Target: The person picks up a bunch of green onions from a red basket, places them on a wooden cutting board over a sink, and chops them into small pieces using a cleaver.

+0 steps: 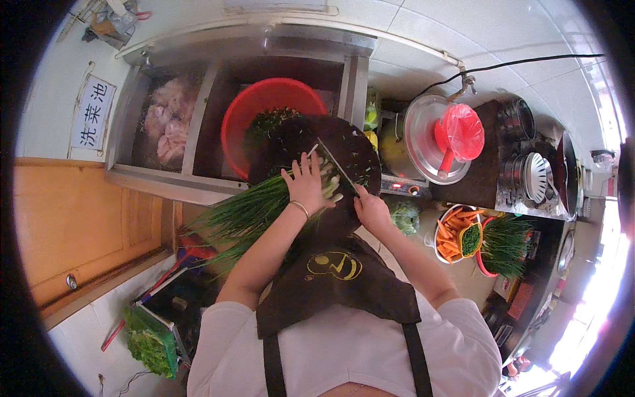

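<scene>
A dark round chopping board (359, 149) lies before me, partly over a red plastic basin (235, 119) that holds chopped greens (273, 119). Across the board's left side rests a big bunch of green onions (243, 208), white ends to the right and leaves trailing down left. My left hand (305, 186) lies spread on the bunch near its white ends, pressing it from above. A knife (335, 161) is in my right hand (372, 208), its blade seen edge-on just right of the white ends. Small green bits are scattered on the board.
Raw meat (171, 119) lies in the left compartment of the steel sink (203, 119). On the right stand a lidded pot (414, 134) with a red strainer or ladle (459, 134) on top, stacked pans (518, 173), a tub of carrots (449, 233) and more green onions (506, 245).
</scene>
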A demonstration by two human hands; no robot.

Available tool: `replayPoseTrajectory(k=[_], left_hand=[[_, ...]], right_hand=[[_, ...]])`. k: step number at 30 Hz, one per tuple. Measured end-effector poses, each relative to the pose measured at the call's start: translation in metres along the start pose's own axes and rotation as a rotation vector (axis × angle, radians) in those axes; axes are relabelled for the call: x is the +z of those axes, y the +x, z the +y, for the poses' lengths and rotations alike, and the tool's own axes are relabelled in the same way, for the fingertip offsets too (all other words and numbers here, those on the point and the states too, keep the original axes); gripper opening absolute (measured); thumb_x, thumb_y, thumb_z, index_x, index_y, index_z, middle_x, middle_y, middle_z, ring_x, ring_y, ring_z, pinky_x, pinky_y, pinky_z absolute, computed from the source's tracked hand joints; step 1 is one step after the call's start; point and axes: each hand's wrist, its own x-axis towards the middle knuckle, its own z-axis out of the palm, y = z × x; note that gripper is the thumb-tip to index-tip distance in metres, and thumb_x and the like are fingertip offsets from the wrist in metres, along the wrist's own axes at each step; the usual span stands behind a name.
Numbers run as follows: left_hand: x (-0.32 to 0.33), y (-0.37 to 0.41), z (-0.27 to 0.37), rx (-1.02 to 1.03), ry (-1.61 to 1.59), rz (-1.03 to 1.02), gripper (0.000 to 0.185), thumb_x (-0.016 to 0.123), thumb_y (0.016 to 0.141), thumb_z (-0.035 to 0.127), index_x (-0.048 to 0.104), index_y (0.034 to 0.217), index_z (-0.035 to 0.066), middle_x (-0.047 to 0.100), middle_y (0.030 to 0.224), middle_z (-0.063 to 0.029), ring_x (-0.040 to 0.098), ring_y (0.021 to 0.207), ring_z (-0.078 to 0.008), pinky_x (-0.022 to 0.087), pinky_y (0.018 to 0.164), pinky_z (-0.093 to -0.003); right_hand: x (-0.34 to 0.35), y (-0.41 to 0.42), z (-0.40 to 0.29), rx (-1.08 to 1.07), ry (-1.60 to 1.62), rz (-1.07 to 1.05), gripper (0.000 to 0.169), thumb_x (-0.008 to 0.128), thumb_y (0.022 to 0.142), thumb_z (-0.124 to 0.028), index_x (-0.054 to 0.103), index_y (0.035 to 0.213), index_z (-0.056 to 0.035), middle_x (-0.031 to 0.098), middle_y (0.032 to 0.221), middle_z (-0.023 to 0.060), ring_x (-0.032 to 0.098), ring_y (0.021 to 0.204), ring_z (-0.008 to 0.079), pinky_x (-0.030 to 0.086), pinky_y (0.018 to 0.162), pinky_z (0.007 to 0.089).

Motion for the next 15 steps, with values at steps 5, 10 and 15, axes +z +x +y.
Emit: replayPoseTrajectory(k=[5,10,15], left_hand=[[0.005,-0.007,0.000,0.039,-0.068,0.070,0.118,0.081,0.052,0.049,0.022,0.142,0.001,0.037,0.137,-0.0151,0.039,0.121,-0.0317,0.028,0.100,-0.0610],[0.006,-0.011,0.000,0.076,-0.090,0.134,0.101,0.079,0.057,0.047,0.032,0.134,0.001,0.043,0.127,-0.0126,0.043,0.115,-0.0296,0.032,0.095,-0.0592],[0.000,-0.009,0.002,0.071,-0.072,0.087,0.090,0.077,0.061,0.046,0.037,0.129,0.002,0.045,0.120,-0.0113,0.044,0.112,-0.0288,0.033,0.093,-0.0584]], right_hand=[[-0.011,0.000,-0.006,0.034,0.047,-0.005,0.036,0.052,0.088,-0.020,0.048,0.122,-0.0073,0.062,0.076,0.0234,0.061,0.075,0.0412,0.048,0.067,0.0494],[-0.024,-0.006,0.002,0.092,0.100,0.026,0.035,0.053,0.088,-0.018,0.049,0.122,-0.0081,0.062,0.079,0.0225,0.061,0.077,0.0409,0.047,0.066,0.0487],[-0.044,-0.019,-0.009,0.055,0.076,0.022,0.035,0.053,0.089,-0.016,0.049,0.123,-0.0102,0.062,0.079,0.0217,0.061,0.075,0.0399,0.047,0.065,0.0482]])
